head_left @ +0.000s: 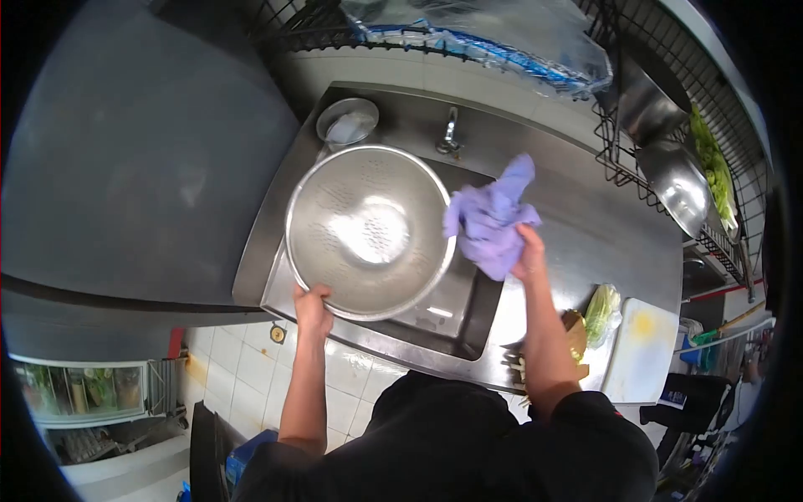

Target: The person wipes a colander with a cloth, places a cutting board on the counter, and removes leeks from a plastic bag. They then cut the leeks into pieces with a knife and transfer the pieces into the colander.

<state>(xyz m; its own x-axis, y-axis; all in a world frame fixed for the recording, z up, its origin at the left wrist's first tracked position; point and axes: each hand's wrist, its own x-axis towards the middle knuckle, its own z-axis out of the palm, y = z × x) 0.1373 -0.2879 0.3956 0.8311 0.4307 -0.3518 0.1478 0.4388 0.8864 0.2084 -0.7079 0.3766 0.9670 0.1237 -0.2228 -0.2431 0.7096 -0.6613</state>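
A large steel colander (368, 230) is held over the sink (452, 326). My left hand (312, 306) grips its near rim. My right hand (527, 251) is shut on a crumpled purple cloth (492, 219), which touches the colander's right rim. The colander's perforated inside faces the camera and looks empty.
A faucet (450, 134) stands behind the sink, with a small steel bowl (346, 120) at the back left. Steel bowls (676, 184) and greens (713, 167) sit in a wire rack on the right. A white cutting board (642, 351) and leafy vegetable (600, 311) lie on the counter.
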